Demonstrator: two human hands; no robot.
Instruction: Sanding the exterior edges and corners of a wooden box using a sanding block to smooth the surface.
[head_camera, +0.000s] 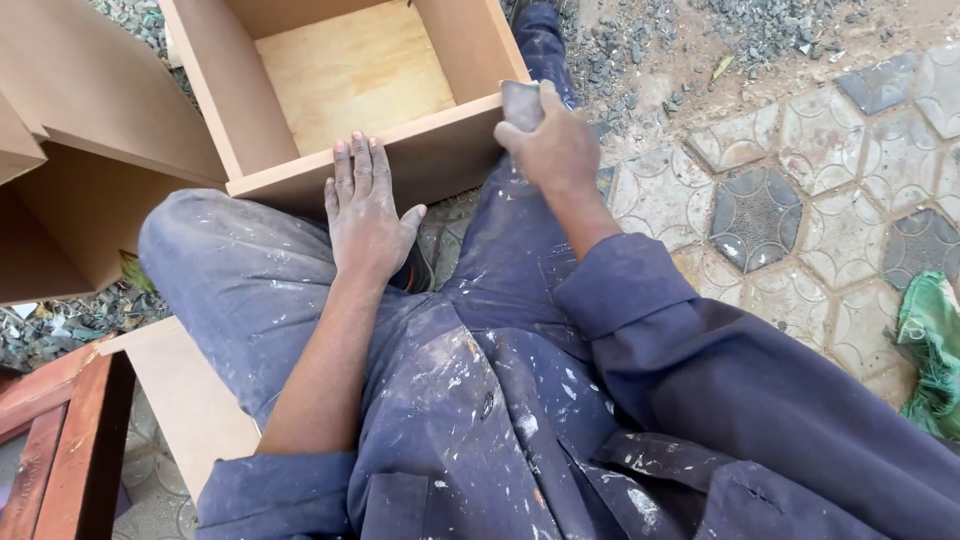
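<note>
Your left hand (365, 205) lies flat, fingers spread and straight, palm down on the near front panel of the open wooden drawer box (350, 70), which sits at the far side between your knees. Your right hand (553, 145) is closed around a small grey sanding pad (521, 103), pressing it on the box's right near corner. Your paint-flecked blue trousers (480, 390) fill the near centre. More flat brown boards (70, 150) stand to the left, a reddish wooden frame (60, 440) lies near left, and a green cloth (930, 350) rests on the patterned paving (800, 220) at right.
</note>
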